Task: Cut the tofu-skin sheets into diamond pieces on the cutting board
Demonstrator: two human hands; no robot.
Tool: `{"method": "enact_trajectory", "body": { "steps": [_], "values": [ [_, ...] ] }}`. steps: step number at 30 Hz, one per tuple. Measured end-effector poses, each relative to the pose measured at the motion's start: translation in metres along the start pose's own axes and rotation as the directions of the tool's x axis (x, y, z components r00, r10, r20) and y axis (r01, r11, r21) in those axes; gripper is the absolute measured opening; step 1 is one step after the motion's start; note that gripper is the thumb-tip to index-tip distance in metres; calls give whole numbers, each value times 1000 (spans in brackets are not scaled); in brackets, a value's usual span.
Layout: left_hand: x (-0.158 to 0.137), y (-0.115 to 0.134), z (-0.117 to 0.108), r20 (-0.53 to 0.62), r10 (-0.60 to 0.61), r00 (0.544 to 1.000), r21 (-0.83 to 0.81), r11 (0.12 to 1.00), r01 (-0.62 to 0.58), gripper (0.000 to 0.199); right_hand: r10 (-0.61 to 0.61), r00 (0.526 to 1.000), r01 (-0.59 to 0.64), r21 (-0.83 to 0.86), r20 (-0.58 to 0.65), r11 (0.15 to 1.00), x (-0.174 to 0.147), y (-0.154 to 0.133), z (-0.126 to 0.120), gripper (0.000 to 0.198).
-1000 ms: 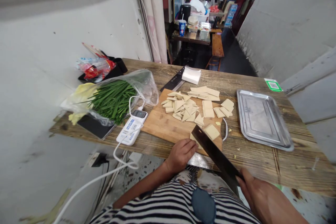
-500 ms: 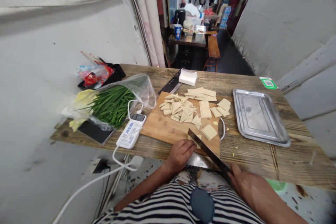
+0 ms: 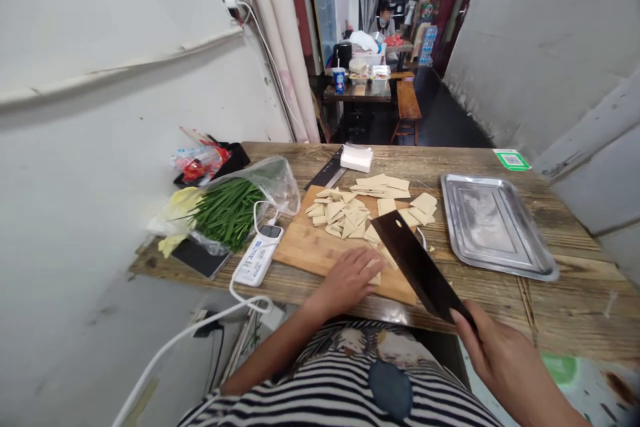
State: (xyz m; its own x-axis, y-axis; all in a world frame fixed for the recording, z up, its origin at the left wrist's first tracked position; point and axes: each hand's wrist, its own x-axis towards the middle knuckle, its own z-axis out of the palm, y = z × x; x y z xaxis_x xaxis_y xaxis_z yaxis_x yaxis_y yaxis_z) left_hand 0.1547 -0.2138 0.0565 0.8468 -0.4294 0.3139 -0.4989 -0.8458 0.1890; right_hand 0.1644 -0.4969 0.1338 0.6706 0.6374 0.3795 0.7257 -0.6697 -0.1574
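My right hand (image 3: 500, 340) is closed round the handle of a dark cleaver (image 3: 417, 263), its blade raised over the right side of the wooden cutting board (image 3: 305, 247). My left hand (image 3: 350, 280) rests at the board's front edge, its fingers bent over a small stack of pale dried tofu slices (image 3: 375, 275) and pressing on it. The cleaver partly hides another tofu stack behind it. Further back on the board lies a heap of tofu triangles (image 3: 345, 213), with longer tofu strips (image 3: 383, 185) behind it and square tofu slices (image 3: 424, 205) on the right.
A metal tray (image 3: 495, 227) lies on the right of the wooden table (image 3: 575, 307). Bagged green chives (image 3: 227, 210), a phone (image 3: 200, 258) and a white power strip (image 3: 260, 255) are on the left. Behind the board lie another knife (image 3: 327, 170) and a white block (image 3: 357, 159). A person sits far back.
The cleaver has risen from the tofu at the front edge and swung up to the right. My left hand's fingers have stretched further over the tofu. The view has shifted slightly.
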Motion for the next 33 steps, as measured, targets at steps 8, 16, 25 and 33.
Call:
{"method": "enact_trajectory", "body": {
  "steps": [8,16,25,33],
  "values": [
    [23,0,-8,218,-35,975,126,992,8,41,91,996,-88,132,-19,987,-16,10,10,27],
    [-19,-52,-4,-25,-351,936,137,926,351,35,224,974,-223,223,22,949,-32,26,14,32],
    [-3,-112,-21,-182,-747,639,195,610,768,56,332,943,-324,258,14,910,-21,17,9,51],
    [-6,-56,-11,-429,-466,774,115,821,559,65,422,902,-430,251,87,867,-31,24,9,52]
  ]
}}
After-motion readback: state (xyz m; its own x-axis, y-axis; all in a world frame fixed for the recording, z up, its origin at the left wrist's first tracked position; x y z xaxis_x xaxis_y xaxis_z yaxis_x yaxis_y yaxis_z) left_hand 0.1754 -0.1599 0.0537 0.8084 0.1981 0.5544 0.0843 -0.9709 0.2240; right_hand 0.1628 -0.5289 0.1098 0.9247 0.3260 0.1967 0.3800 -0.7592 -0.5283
